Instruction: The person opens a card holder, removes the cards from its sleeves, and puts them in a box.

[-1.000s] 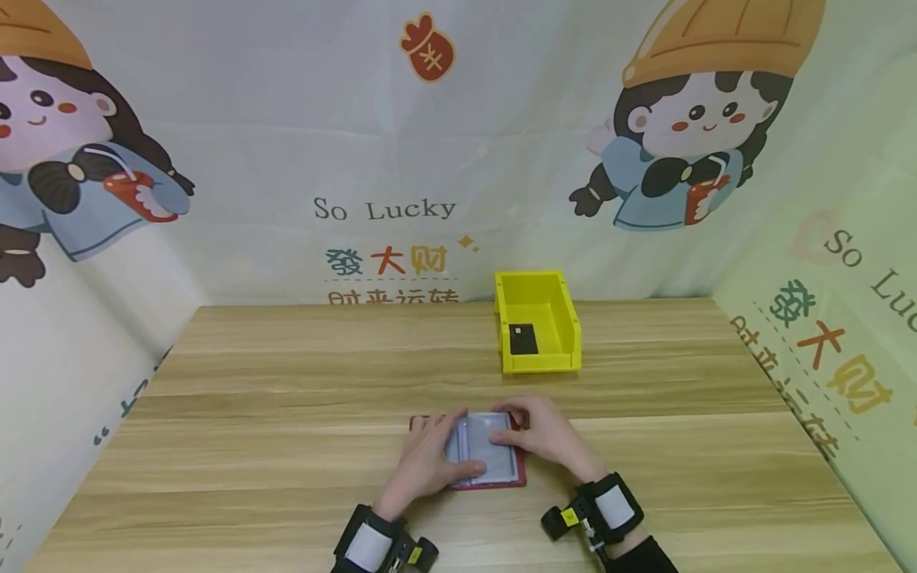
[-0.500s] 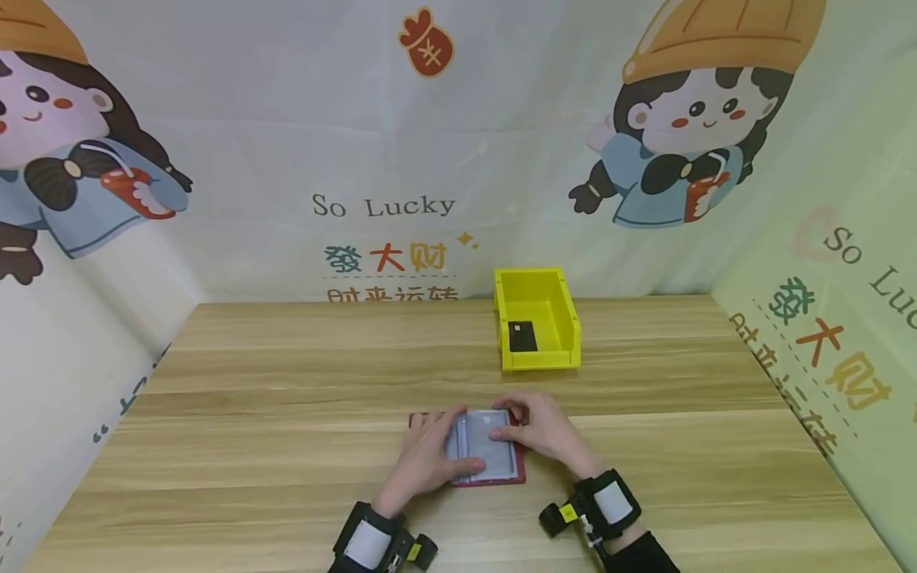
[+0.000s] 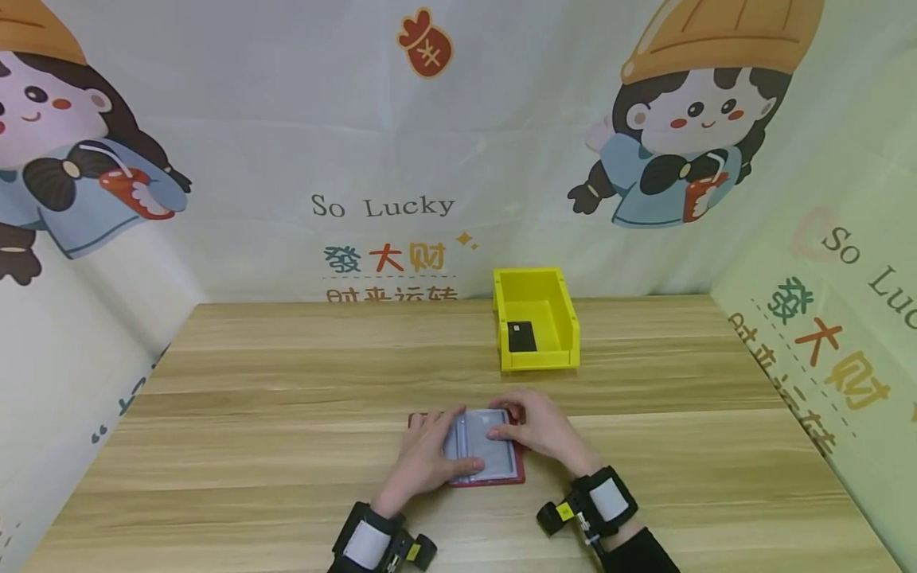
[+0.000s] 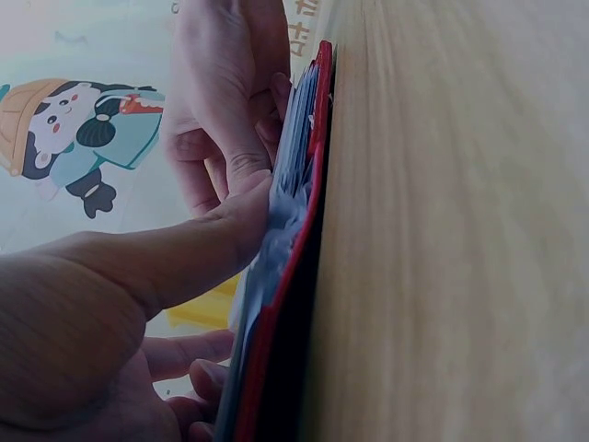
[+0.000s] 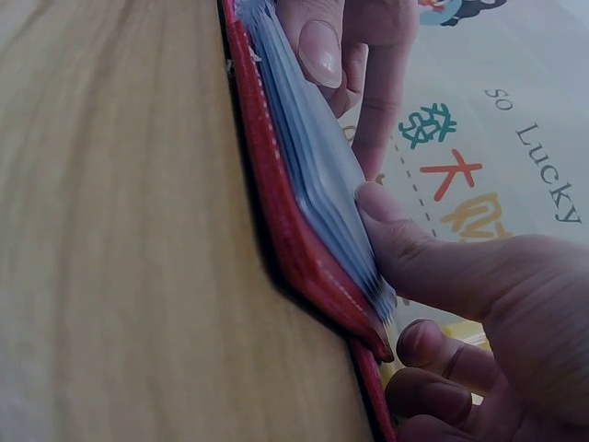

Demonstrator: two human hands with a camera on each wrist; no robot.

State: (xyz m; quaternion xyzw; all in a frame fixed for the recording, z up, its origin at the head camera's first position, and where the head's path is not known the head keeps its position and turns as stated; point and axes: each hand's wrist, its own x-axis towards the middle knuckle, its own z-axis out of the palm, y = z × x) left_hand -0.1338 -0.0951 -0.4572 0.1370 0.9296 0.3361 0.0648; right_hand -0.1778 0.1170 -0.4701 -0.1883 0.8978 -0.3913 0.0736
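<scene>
A red-covered card holder (image 3: 520,480) lies open on the wooden table, with a stack of clear bluish sleeves (image 3: 494,458) showing. My left hand (image 3: 423,458) rests across its left part, thumb pressing the sleeves near the bottom and fingers at the top edge. At the right side, my right hand (image 3: 544,430) has its thumb on the top sleeve and its fingers curled at the upper right edge. In the right wrist view the sleeves (image 5: 313,147) fan slightly above the red cover (image 5: 276,193), beside the thumb.
A yellow bin (image 3: 540,362) stands at the back of the table (image 3: 286,382), right of centre, with a black card (image 3: 522,337) inside. Behind hangs a pale printed cloth (image 3: 286,119), which also covers both sides.
</scene>
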